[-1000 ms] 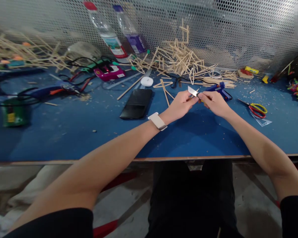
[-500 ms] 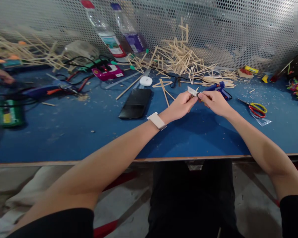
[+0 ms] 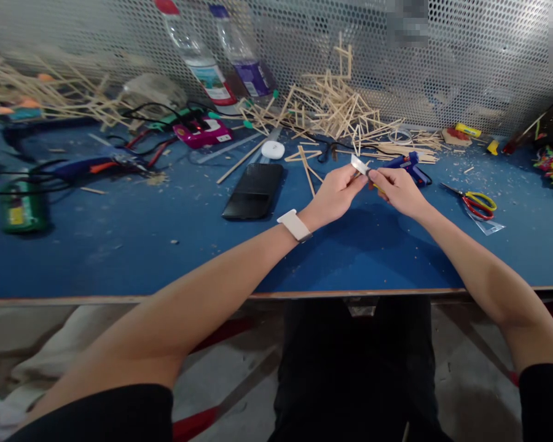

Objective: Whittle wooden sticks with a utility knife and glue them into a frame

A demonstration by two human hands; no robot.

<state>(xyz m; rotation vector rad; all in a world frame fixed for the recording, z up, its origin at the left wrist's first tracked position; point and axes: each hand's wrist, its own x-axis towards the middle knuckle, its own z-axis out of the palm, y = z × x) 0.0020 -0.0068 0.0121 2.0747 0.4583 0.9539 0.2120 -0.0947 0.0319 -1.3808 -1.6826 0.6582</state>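
Note:
My right hand [image 3: 400, 189] is closed on a craft knife [image 3: 360, 164]; its pale blade points up and left, and a bit of yellow handle shows below my fingers. Close against it, my left hand [image 3: 336, 193] is closed, fingers pinched by the blade. A thin, light wooden stick [image 3: 358, 142] rises just behind the blade and seems to come from my left fingers; its lower end is hidden. Behind my right hand lies a blue glue gun [image 3: 408, 164]. Joined wooden sticks [image 3: 306, 169] lie just left of my left hand.
A black phone [image 3: 253, 191] and a white case [image 3: 273, 150] lie to the left. Scissors [image 3: 477, 202] rest on the right over a clear set square [image 3: 491, 227]. A heap of sticks [image 3: 336, 101] and two bottles [image 3: 203, 67] stand against the perforated screen [image 3: 295, 37].
The blade has tilted and caught more light, and a light stick now shows upright behind it. Both hands stay almost in place. The other person's hand at the far left has left the view.

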